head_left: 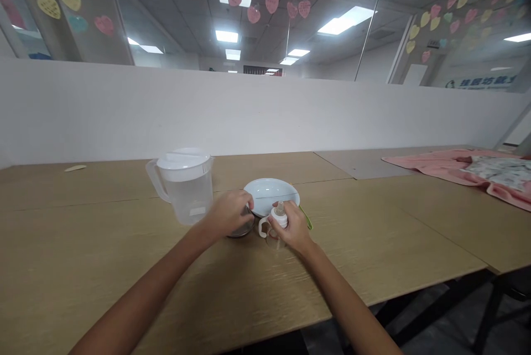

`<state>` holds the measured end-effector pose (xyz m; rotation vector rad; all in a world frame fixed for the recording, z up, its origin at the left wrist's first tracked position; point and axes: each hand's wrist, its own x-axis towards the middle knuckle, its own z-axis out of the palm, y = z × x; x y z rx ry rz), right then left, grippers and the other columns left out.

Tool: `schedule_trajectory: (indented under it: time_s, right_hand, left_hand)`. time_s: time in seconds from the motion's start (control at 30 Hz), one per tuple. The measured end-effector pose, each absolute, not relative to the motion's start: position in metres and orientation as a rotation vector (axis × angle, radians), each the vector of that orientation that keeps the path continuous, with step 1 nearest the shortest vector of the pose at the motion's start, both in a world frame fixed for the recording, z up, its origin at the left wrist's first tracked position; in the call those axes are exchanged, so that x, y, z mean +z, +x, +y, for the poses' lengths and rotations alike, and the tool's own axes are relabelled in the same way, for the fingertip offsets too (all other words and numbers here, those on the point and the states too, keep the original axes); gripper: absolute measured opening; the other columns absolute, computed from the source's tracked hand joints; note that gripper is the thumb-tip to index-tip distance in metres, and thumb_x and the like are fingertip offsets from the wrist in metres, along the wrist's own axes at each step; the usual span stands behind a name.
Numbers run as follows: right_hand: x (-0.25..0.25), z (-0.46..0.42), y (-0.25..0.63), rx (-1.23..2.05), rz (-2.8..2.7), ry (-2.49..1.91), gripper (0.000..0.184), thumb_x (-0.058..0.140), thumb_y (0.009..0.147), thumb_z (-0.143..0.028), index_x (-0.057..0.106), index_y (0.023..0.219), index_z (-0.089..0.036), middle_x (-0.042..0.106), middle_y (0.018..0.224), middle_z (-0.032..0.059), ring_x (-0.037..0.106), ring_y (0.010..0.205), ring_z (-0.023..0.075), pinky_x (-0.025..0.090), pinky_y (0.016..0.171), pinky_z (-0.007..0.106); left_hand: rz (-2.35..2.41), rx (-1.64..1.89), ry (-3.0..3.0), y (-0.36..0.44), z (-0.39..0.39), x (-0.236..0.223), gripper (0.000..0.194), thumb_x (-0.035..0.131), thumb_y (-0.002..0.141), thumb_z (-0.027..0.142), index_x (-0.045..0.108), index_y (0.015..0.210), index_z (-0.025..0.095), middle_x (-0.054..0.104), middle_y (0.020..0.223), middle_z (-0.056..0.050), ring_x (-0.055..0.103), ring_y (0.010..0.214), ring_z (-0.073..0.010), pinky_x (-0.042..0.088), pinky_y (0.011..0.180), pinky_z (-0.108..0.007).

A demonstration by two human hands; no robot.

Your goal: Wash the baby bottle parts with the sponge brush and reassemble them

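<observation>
A baby bottle [274,238] with a clear body, white collar, pale teat and white side handle stands upright on the table. My right hand [295,229] is closed around its collar and upper part. To the left, my left hand [229,212] grips a dark, round-edged object [244,229] low at the tabletop; the hand covers most of it, so its kind cannot be made out. Just behind both hands is a white bowl [271,189]. A thin green strip [308,219] shows beside the bowl, partly hidden by my right hand.
A translucent pitcher [188,189] with a white lid and handle stands left of my left hand. On the far right, a pink cloth [440,167] lies on the wooden table [124,266]. A low white wall [257,111] with glass above borders the back.
</observation>
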<state>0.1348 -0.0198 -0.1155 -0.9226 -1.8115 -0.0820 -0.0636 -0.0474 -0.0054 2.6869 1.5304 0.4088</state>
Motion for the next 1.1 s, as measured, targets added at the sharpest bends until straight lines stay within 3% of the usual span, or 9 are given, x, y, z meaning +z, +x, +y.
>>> schedule_trajectory:
  time_s: [0.17,0.43,0.63,0.77,0.87,0.93,1.0,1.1]
  right_hand:
    - [-0.116,-0.020,0.135,-0.076,-1.808,-0.935,0.024,0.057,0.078,-0.038,0.059,0.091,-0.018,0.063,0.082,0.0065,0.056,0.078,0.0209,0.045,0.069,0.032]
    - [-0.117,-0.020,0.134,-0.062,-1.805,-0.939,0.023,0.057,0.078,-0.037,0.059,0.092,-0.018,0.062,0.082,0.0064,0.057,0.079,0.0210,0.046,0.071,0.032]
    - [-0.117,-0.018,0.135,-0.045,-1.827,-0.921,0.025,0.056,0.079,-0.039,0.058,0.093,-0.018,0.062,0.083,0.0066,0.057,0.080,0.0208,0.045,0.071,0.032]
    - [-0.117,-0.019,0.136,-0.033,-1.828,-0.923,0.026,0.056,0.079,-0.039,0.058,0.094,-0.018,0.062,0.084,0.0066,0.057,0.080,0.0211,0.046,0.071,0.033]
    - [-0.116,-0.019,0.135,-0.025,-1.818,-0.924,0.025,0.057,0.079,-0.038,0.058,0.094,-0.018,0.062,0.084,0.0066,0.058,0.080,0.0209,0.046,0.071,0.033]
    - [-0.117,-0.018,0.135,-0.029,-1.814,-0.916,0.025,0.057,0.079,-0.037,0.058,0.094,-0.018,0.063,0.084,0.0064,0.058,0.080,0.0206,0.047,0.071,0.032]
    - [-0.117,-0.018,0.135,-0.039,-1.814,-0.905,0.025,0.057,0.078,-0.038,0.059,0.094,-0.019,0.063,0.085,0.0063,0.059,0.080,0.0206,0.047,0.071,0.032]
    - [-0.118,-0.017,0.135,-0.043,-1.811,-0.902,0.027,0.058,0.078,-0.038,0.058,0.096,-0.019,0.064,0.087,0.0068,0.060,0.082,0.0214,0.048,0.072,0.033]
  left_hand:
    - [1.838,0.325,2.665,-0.082,-0.032,0.000,0.018,0.047,0.086,0.027,0.062,0.082,0.017,0.067,0.084,-0.006,0.060,0.072,-0.0175,0.035,0.059,-0.024]
    - [1.900,0.219,2.665,-0.092,-0.015,-0.013,0.027,0.044,0.089,0.026,0.067,0.079,0.016,0.068,0.081,-0.010,0.062,0.072,-0.0196,0.037,0.059,-0.026]
    - [1.978,0.241,2.671,-0.093,0.003,-0.038,0.034,0.034,0.094,0.030,0.063,0.090,0.012,0.067,0.084,-0.013,0.063,0.071,-0.0220,0.041,0.061,-0.028]
    - [2.012,0.276,2.658,-0.095,0.007,-0.049,0.041,0.033,0.094,0.040,0.064,0.093,0.012,0.066,0.093,-0.015,0.063,0.082,-0.0249,0.044,0.068,-0.031]
    - [1.967,0.367,2.716,-0.095,0.010,-0.063,0.034,0.040,0.092,0.032,0.052,0.122,0.020,0.056,0.122,-0.014,0.059,0.101,-0.0269,0.045,0.077,-0.034]
    - [1.925,0.377,2.754,-0.095,0.011,-0.074,0.047,0.050,0.087,0.029,0.041,0.133,0.027,0.045,0.136,-0.012,0.055,0.109,-0.0290,0.044,0.083,-0.036]
    - [1.881,0.349,2.773,-0.095,0.013,-0.083,0.050,0.055,0.084,0.031,0.042,0.131,0.024,0.044,0.137,-0.014,0.053,0.112,-0.0295,0.042,0.089,-0.038]
    - [1.832,0.332,2.788,-0.093,0.015,-0.088,0.036,0.053,0.085,0.031,0.050,0.118,0.015,0.055,0.120,-0.015,0.054,0.110,-0.0269,0.041,0.091,-0.036]
